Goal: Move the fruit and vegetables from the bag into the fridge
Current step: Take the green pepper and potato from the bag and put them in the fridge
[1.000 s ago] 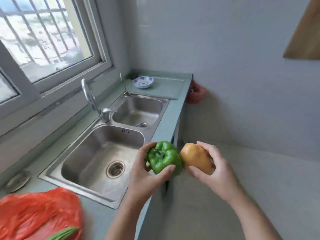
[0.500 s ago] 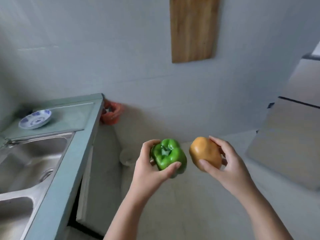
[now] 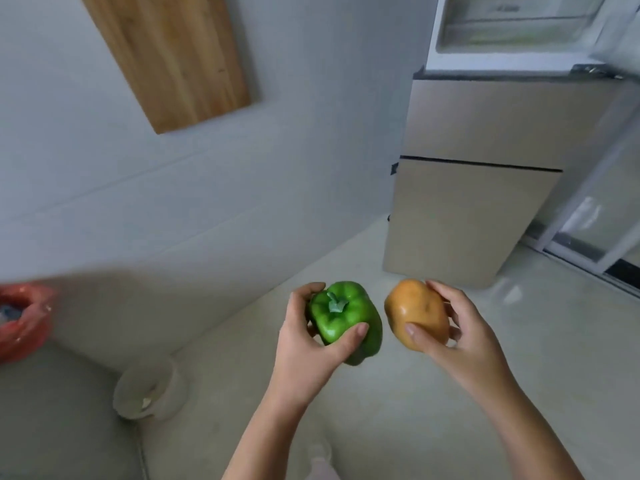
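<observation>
My left hand (image 3: 304, 344) grips a glossy green bell pepper (image 3: 341, 315), stem up, low in the middle of the view. Beside it my right hand (image 3: 460, 327) holds a round orange-brown potato (image 3: 417, 313). The two items are a little apart and do not touch. The beige fridge (image 3: 478, 202) stands at the upper right, a few steps ahead; its upper compartment (image 3: 516, 26) is open and shows pale shelves, while the two lower doors are closed. The bag is out of view.
A wooden board (image 3: 173, 57) hangs on the white tiled wall. A red-lined bin (image 3: 20, 320) sits at the left edge and a white bucket (image 3: 149, 393) on the pale floor below. A glass sliding door (image 3: 595, 216) stands right of the fridge.
The view has swung right from the sink and counter to the fridge. Both hands keep the pepper and the potato in front of me, held the same way.
</observation>
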`<move>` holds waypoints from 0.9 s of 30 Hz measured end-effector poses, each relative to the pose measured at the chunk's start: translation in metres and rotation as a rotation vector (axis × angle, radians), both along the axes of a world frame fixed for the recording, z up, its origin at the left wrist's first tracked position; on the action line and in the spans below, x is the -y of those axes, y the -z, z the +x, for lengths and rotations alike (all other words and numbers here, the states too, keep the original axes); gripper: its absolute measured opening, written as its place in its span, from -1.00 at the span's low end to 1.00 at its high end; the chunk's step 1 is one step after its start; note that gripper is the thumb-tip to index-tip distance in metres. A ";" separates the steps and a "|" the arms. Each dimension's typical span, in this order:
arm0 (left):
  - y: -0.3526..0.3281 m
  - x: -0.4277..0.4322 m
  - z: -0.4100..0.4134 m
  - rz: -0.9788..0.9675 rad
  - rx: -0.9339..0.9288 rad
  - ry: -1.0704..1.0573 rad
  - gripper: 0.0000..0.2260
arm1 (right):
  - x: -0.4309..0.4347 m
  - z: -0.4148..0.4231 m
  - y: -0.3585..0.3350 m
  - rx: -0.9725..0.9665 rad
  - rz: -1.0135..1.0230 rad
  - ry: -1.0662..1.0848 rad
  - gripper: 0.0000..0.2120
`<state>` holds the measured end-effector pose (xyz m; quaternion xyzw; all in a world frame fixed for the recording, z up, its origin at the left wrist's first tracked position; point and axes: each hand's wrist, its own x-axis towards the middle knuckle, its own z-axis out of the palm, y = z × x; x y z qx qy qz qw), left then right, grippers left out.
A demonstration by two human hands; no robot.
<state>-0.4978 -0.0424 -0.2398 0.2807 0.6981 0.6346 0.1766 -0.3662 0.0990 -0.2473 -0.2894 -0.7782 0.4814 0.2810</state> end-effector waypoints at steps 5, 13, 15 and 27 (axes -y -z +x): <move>-0.004 -0.067 -0.067 0.000 -0.014 0.081 -0.45 | -0.053 -0.060 -0.010 0.061 0.089 0.093 -0.41; -0.026 -0.181 -0.153 0.003 -0.054 0.241 -0.47 | -0.141 -0.124 -0.046 0.015 0.113 0.260 -0.44; -0.027 -0.210 -0.161 0.011 -0.055 0.281 -0.44 | -0.162 -0.126 -0.046 0.009 0.115 0.300 -0.45; -0.033 -0.407 -0.174 0.108 0.002 0.477 -0.44 | -0.341 -0.140 -0.047 -0.023 0.154 0.411 -0.41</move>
